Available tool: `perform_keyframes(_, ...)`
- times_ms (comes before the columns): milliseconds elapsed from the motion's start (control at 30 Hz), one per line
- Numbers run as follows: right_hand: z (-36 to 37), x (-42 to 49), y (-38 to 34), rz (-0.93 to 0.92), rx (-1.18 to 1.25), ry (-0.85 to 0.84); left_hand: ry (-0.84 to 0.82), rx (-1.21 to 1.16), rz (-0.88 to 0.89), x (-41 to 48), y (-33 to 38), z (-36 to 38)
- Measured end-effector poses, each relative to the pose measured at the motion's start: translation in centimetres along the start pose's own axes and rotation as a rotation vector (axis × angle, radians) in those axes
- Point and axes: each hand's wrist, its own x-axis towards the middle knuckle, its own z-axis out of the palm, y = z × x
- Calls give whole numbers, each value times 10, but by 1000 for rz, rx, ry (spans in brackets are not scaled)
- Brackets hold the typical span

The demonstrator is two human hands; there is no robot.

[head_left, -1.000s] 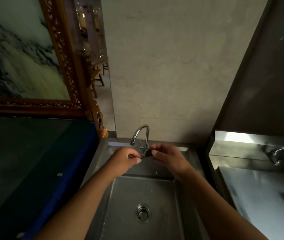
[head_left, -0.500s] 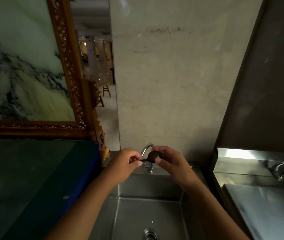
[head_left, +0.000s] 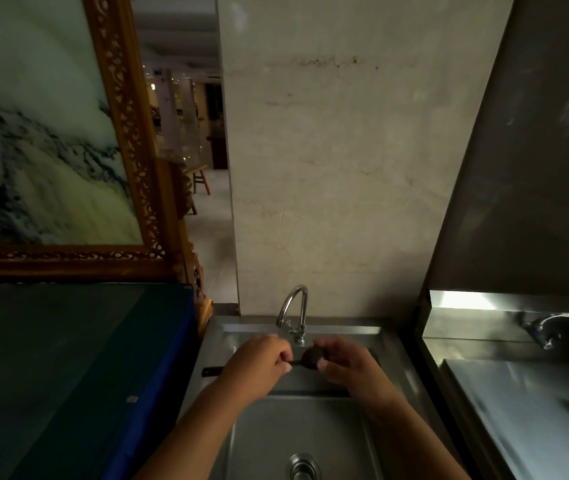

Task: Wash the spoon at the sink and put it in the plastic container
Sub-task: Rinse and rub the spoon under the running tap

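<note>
While both hands grip spoon [head_left: 311, 358], faucet [head_left: 293, 311] stands behind.

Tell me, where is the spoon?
The spoon is held between the left hand and right hand, over the sink, just below the faucet.

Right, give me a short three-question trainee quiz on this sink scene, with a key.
1. True or false: water is visibly running from the faucet.
2. Which hand holds the spoon by its handle? A) left hand B) right hand
3. Fill in: the round metal fitting in the floor of the sink is the ____.

Key
1. False; no stream shows under the spout.
2. A; the handle runs through the left hand and its end sticks out past it, while the right hand's fingers are at the dark bowl.
3. Drain.
</note>
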Motion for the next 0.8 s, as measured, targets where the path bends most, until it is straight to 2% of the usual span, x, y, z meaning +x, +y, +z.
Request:
perform_keyframes(133, -3, -1, -7, -55, 17, 61, -10, -64, 12, 7, 2, -4)
perform_keyframes(300, -1, 0, -2, 10, -68, -17, -131, -50, -43, 7, -3, -1)
perform_keyframes(467, -4, 0, 0, 9, -19, 69, -115, -131, -41, 8, -4, 8)
perform_keyframes(633, -3, -2, 10, 63, 16, 65, -159, -132, -68, 12, -4, 13)
perform_keyframes(800, -5, 6, 1, 17, 22, 111, -177, -203, -93, 16, -4, 16)
